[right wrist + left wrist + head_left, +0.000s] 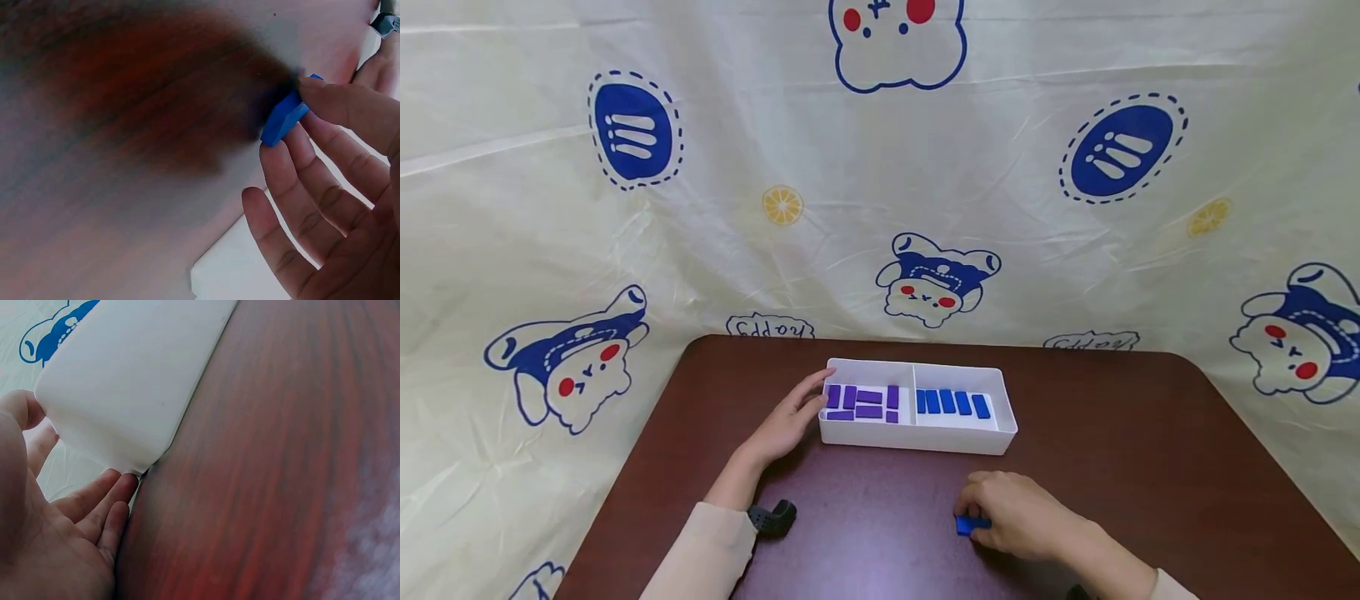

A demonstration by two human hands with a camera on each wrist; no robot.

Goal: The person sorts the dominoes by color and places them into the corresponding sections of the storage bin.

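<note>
A white two-compartment tray [880,436] stands on the table. Several purple blocks [868,411] lie in its left compartment and several blue blocks [962,403] lie in a row in its right one. My left hand [785,425] touches the tray's left end with fairly straight fingers. In the left wrist view, its fingertips [128,480] meet the lower edge of the tray's end wall [119,394]. In front of the tray, my right hand [1018,512] pinches a blue block [285,119] between thumb and fingers, just at the tabletop.
The dark brown wooden table [865,517] has rounded far corners. Behind it hangs a pale curtain [722,250] printed with cartoon figures. A black strap [772,518] sits at the left wrist.
</note>
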